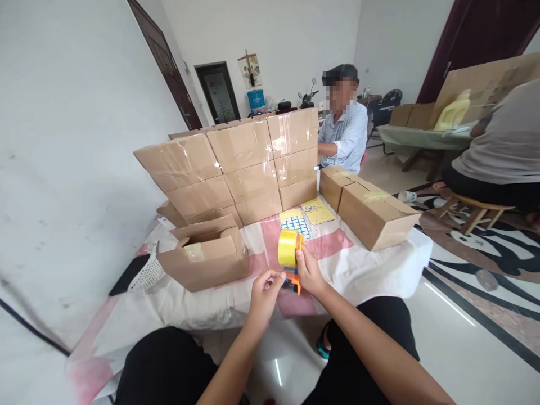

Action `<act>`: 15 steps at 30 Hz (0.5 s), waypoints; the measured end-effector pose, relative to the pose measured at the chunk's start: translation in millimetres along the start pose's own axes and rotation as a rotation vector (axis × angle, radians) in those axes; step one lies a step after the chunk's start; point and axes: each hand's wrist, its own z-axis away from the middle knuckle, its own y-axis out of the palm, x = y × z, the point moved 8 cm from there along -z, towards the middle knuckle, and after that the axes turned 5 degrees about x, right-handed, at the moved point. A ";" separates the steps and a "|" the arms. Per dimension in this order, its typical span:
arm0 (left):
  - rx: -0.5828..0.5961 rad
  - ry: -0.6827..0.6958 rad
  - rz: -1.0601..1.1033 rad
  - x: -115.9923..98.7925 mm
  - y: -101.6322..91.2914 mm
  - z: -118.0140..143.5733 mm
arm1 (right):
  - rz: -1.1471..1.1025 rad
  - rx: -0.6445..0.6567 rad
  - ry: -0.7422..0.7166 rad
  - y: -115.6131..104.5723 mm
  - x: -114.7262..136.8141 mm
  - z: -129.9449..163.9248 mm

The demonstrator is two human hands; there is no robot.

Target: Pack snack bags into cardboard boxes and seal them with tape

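Nearby, open carton [215,262], contents unclear

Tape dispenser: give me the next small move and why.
Perhaps the left hand should draw out some yellow tape: its fingertips are beside the lower end of the tape dispenser, which the right hand holds. Whether they pinch tape is too small to tell.

Right fingers [301,262] holding tape dispenser [287,248], left fingers [276,280] close by, stacked cartons [251,188]

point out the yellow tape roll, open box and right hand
Yellow tape roll [287,248]: head view, on its outer face
Open box [206,263]: head view, on its front side
Right hand [310,272]: head view, on its back
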 end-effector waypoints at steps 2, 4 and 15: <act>-0.026 -0.056 0.032 2.2 4.0 4.3 | 0.036 -0.026 0.008 0.9 -4.2 -5.9; 0.004 -0.124 0.088 7.4 13.9 8.9 | 0.040 -0.069 0.033 -1.8 -9.3 -12.3; 0.347 -0.265 0.097 49.6 69.5 28.3 | -0.208 -0.379 0.220 -65.3 -37.1 -17.1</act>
